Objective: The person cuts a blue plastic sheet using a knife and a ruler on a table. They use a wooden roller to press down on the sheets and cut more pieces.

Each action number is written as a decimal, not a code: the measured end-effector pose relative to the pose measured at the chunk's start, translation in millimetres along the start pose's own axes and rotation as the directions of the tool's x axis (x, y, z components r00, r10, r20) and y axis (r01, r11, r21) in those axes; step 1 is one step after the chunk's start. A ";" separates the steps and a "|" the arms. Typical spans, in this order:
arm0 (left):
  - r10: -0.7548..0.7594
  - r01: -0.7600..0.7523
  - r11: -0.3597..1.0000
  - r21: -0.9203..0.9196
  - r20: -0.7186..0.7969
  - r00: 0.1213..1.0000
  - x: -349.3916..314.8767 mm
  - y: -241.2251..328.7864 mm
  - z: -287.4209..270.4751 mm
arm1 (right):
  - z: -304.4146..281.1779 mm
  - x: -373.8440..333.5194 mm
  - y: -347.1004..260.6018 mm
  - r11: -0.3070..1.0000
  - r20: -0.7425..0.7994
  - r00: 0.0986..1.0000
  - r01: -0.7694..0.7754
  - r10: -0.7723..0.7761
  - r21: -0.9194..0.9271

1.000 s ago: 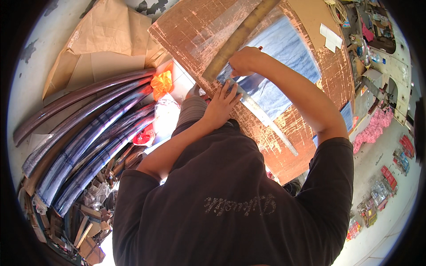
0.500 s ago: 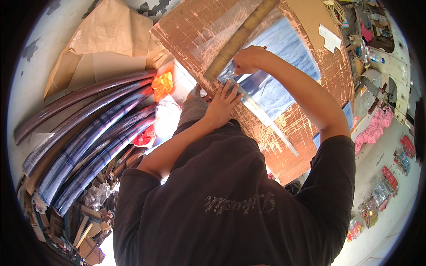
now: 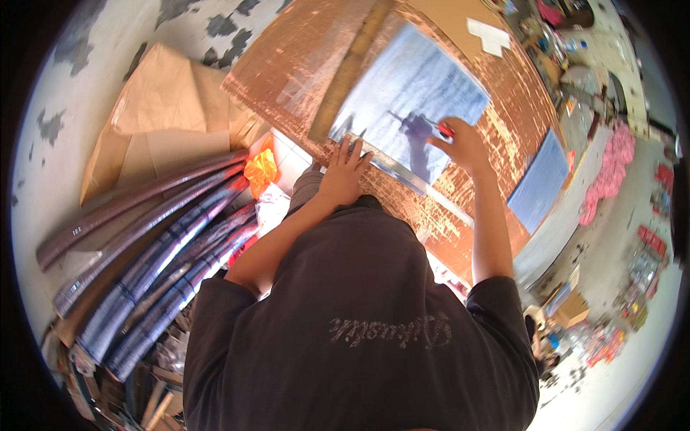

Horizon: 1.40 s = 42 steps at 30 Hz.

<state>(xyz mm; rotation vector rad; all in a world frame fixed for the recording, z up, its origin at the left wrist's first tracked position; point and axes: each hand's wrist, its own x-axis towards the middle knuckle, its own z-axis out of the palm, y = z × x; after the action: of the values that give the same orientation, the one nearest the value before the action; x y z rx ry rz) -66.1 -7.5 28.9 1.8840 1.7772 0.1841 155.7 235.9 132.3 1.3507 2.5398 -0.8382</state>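
Observation:
A glossy blue-and-white sheet (image 3: 431, 79) lies on a scratched brown board (image 3: 273, 79). Along the sheet's near edge runs a flat metal ruler (image 3: 410, 178). My left hand (image 3: 343, 172) rests on the ruler's left end, fingers stretched out and apart, pressing it down. Over the right part of the sheet, my right hand (image 3: 466, 147) grips a small red utility knife (image 3: 445, 131); its blade is too fine to make out clearly. The hand's dark shadow falls across the sheet, and the hand appears raised above it.
A long brown strip (image 3: 352, 65) crosses the board left of the sheet. A smaller blue piece (image 3: 539, 183) lies at the board's right, a white paper (image 3: 489, 36) at its far side. Rolled glossy sheets (image 3: 158, 251) and an orange plastic bag (image 3: 260, 171) are on the left.
My right hand has moved with the utility knife from near my left hand out to the right over the sheet. My left hand stays on the ruler. The view has shifted.

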 end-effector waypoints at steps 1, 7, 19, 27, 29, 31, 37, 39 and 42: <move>0.009 -0.009 1.000 0.010 -0.044 0.999 -3.2 -5.0 8.1 | 12.4 -26.6 20.8 0.998 -0.032 0.997 -0.065 0.066 0.028; 0.065 -0.062 0.996 0.057 -0.047 0.997 -1.7 -7.7 8.3 | 113.4 -165.3 88.9 0.970 -0.298 0.932 -0.157 0.207 0.184; 0.096 -0.096 0.971 0.220 0.009 0.995 1.7 -14.7 10.6 | 178.5 -196.0 76.7 0.905 -0.470 0.802 -0.196 0.370 0.377; 0.099 -0.095 0.969 0.229 -0.005 0.995 2.1 -15.8 13.1 | 175.1 -195.8 76.7 0.901 -0.454 0.811 -0.194 0.370 0.389; 0.113 -0.105 0.972 0.212 -0.028 0.993 1.0 -18.8 15.5 | 172.9 -195.1 76.7 0.895 -0.431 0.822 -0.193 0.372 0.403; 0.135 -0.121 0.973 0.198 -0.058 0.989 0.9 -21.5 14.8 | 178.2 -193.7 81.3 0.904 -0.455 0.822 -0.156 0.342 0.397; 0.146 -0.133 0.970 0.202 -0.048 0.988 0.0 -20.7 17.0 | 178.6 -194.7 85.4 0.898 -0.457 0.825 -0.128 0.332 0.422; 0.164 -0.146 0.971 0.189 -0.083 0.983 -1.1 -22.2 21.5 | 176.2 -194.9 84.7 0.896 -0.455 0.827 -0.123 0.331 0.427; 0.213 -0.194 0.972 0.131 -0.148 0.966 -2.1 -28.9 26.5 | 171.9 -194.5 85.9 0.927 -0.486 0.830 -0.094 0.273 0.362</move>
<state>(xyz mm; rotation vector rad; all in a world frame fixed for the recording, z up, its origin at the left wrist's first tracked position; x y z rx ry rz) -80.0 -17.5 -6.5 2.1914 1.7265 0.3242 316.3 41.4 26.7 2.1681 2.6521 -0.9880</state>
